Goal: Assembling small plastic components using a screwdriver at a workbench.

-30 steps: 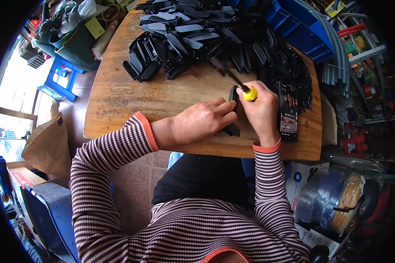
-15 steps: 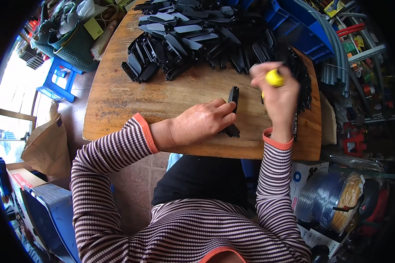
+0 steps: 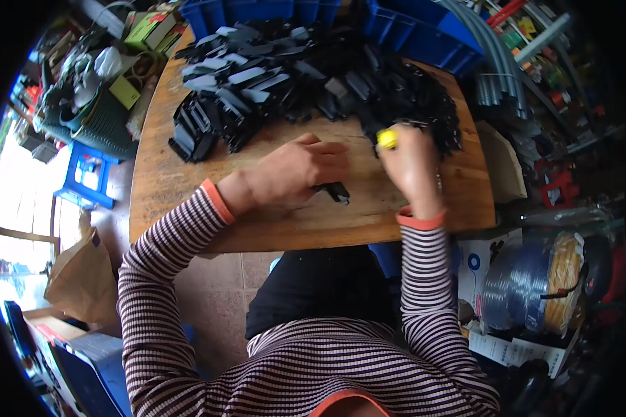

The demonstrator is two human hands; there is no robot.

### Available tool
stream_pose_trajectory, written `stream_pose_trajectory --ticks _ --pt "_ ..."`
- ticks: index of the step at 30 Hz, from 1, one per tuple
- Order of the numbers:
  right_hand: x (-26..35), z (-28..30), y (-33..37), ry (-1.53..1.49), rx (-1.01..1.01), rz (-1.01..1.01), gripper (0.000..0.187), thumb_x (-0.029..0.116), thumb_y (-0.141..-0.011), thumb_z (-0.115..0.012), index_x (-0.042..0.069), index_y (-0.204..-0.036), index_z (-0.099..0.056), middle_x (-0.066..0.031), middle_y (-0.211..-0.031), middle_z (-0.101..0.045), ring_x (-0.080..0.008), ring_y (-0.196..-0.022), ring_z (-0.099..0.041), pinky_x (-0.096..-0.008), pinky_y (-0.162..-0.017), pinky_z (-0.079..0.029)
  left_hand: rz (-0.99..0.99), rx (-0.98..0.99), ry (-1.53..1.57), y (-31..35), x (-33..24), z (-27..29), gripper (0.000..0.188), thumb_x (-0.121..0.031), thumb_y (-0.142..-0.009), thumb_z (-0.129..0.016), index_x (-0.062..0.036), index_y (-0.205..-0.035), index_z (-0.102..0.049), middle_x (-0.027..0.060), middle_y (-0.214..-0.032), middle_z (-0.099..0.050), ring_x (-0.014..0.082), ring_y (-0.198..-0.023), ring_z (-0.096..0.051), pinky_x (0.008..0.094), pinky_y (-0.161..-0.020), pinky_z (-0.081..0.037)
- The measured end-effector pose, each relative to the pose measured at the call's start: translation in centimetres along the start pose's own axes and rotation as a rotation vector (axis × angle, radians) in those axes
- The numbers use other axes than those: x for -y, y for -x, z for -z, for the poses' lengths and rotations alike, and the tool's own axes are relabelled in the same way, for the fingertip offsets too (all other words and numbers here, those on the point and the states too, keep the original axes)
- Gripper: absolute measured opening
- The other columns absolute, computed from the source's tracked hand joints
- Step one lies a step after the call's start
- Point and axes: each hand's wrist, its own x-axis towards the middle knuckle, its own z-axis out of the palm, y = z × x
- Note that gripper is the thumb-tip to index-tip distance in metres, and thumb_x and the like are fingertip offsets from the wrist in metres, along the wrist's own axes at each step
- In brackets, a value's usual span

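Note:
Over the middle of the wooden table (image 3: pixel 257 233), my left hand (image 3: pixel 299 167) is closed around a narrow black plastic part (image 3: pixel 338 192). Only the near end of that part shows below my fingers; the rest is hidden under the hand. My right hand (image 3: pixel 412 167) is somewhat blurred and grips a yellow-handled tool (image 3: pixel 387 139), whose working end I cannot make out. It is at the near right edge of a large pile of similar black plastic parts (image 3: pixel 247 87), apart from my left hand.
Blue plastic bins (image 3: pixel 424 35) stand behind the pile. Left of the table are a blue stool (image 3: pixel 87 175), a filled basket (image 3: pixel 104 125) and a brown paper bag (image 3: pixel 83 274). At the right lie wrapped coils of tubing (image 3: pixel 528 285) and a bundle of grey pipes (image 3: pixel 501 87).
The whole view has shifted a little. My right hand has come down and left with the yellow-handled tool. The black part in my left hand is now more covered by the fingers.

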Motion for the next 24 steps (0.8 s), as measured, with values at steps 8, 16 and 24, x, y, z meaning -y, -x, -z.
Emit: stream_pose_trajectory --ticks 8,16,24 --pt "0.7 -3.4 0.1 -0.083 0.201 0.064 0.011 0.011 -0.077 -0.068 0.003 -0.082 -0.063 -0.0178 -0.085 -0.064 -0.0348 -0.081 -0.064 -0.042 -0.068 -0.052 0.246 0.092 0.136 2.0 -0.2 1.6 0.036 -0.012 -0.079 -0.068 -0.0078 -0.114 -0.062 0.0056 -0.102 -0.065 0.0209 -0.096 -0.061 0.0311 -0.081 -0.047" --pt "1.8 -4.2 2.5 -0.138 0.223 0.237 0.014 0.008 -0.073 -0.069 0.003 -0.081 -0.058 -0.0124 -0.082 -0.059 -0.0307 -0.08 -0.063 -0.0385 -0.069 -0.052 0.999 -0.549 1.309 -9.1 2.7 8.0 0.024 -0.014 -0.088 -0.065 -0.0016 -0.109 -0.062 0.0056 -0.085 -0.064 0.0132 -0.07 -0.062 0.024 -0.059 -0.049" --pt "4.5 -4.5 3.5 -0.306 0.044 0.414 0.016 0.006 -0.072 -0.068 0.004 -0.083 -0.056 -0.0081 -0.079 -0.058 -0.0262 -0.08 -0.06 -0.0367 -0.067 -0.052 0.781 -0.232 0.503 -28.7 23.6 11.0 0.038 -0.024 -0.088 -0.063 -0.0104 -0.121 -0.049 0.0139 -0.114 -0.053 0.0273 -0.099 -0.054 0.036 -0.081 -0.047"
